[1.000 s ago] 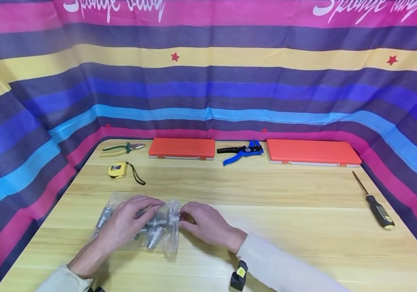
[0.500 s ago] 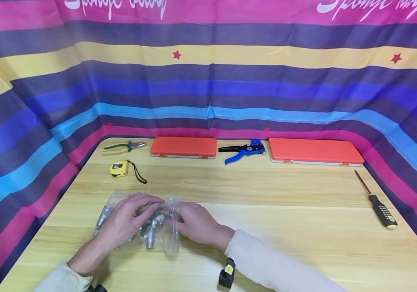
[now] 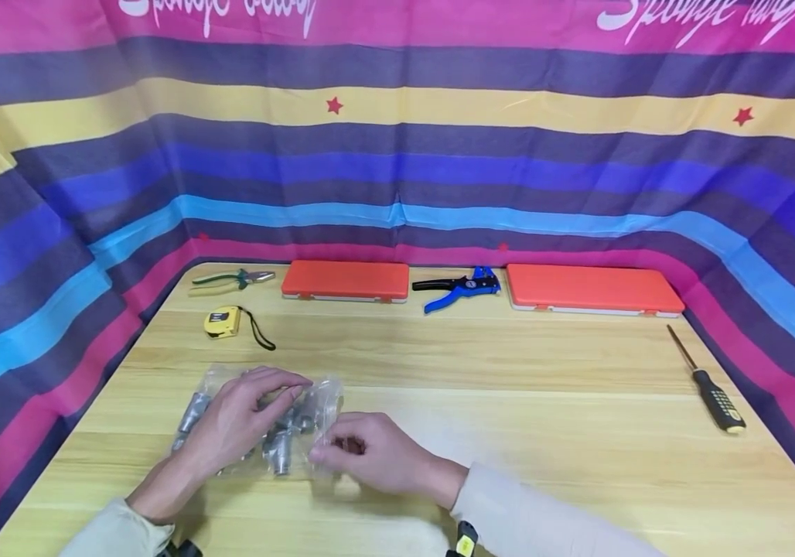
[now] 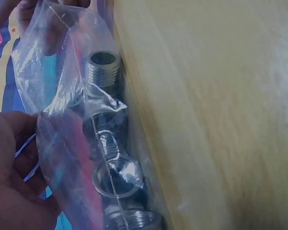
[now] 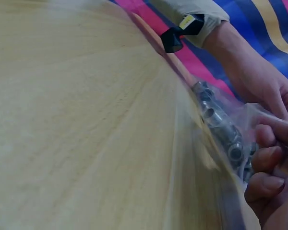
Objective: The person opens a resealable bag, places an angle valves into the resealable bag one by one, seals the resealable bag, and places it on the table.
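Surface: a pale wooden surface point(image 3: 509, 402) with lengthwise grain, carrying all the things.
Room: a striped cloth backdrop point(image 3: 397, 155) in pink, purple, yellow and blue, with small red stars, hangs around the surface on three sides.
Bag: a clear plastic bag point(image 3: 265, 422) of threaded metal fittings point(image 4: 104, 69) lies at about 8 o'clock on the surface, near the front edge.
Left hands: the left hand point(image 3: 233, 422) lies on top of the bag, its fingers curled over the plastic and fittings, holding it down.
Right hands: the right hand point(image 3: 370, 456) pinches the bag's right edge between thumb and curled fingers.
Far edge: at 11 o'clock, pliers point(image 3: 233, 280) and a yellow tape measure point(image 3: 222, 322); at 12 o'clock, an orange case point(image 3: 345, 280) and blue wire strippers point(image 3: 458, 288); at 1 o'clock, a second orange case point(image 3: 592, 289).
Right side: a screwdriver point(image 3: 707, 383) lies at 3 o'clock, well apart from the hands.
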Tool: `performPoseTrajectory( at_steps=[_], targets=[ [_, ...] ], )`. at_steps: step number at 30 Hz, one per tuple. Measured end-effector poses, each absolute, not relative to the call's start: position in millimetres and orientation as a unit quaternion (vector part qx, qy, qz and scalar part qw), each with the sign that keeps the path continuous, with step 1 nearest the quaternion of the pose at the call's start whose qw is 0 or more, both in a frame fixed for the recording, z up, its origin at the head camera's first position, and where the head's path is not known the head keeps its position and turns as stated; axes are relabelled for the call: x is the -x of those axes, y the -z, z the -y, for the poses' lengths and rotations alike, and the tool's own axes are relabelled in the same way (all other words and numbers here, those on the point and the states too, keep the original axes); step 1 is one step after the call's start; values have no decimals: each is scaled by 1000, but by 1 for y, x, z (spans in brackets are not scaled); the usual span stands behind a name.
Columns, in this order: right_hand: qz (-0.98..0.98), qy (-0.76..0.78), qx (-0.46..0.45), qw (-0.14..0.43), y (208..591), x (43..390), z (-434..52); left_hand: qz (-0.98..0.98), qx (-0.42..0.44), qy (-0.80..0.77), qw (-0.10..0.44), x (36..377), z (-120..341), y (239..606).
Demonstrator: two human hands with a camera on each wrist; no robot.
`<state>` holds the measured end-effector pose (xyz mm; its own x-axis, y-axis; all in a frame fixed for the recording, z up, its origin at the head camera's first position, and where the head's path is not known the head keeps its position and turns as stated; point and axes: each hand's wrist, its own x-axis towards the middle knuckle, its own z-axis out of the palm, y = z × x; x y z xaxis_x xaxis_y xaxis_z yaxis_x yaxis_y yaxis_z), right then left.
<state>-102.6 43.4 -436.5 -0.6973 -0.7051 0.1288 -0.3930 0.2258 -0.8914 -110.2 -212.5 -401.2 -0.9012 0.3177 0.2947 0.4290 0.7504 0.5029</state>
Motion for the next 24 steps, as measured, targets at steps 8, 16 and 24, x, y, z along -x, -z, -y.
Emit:
performPoseTrajectory(
  at_steps=[8,16,24],
  targets=[
    [-770,487,372,177,440,97,-49,929,230,279,84,115,213,395],
    [-766,479,384,192,441,93,-55,921,263,279,-68,148,201,375],
    [-768,468,392,194,438,94,-58,908,263,272,-181,169,186,370]
  ],
)
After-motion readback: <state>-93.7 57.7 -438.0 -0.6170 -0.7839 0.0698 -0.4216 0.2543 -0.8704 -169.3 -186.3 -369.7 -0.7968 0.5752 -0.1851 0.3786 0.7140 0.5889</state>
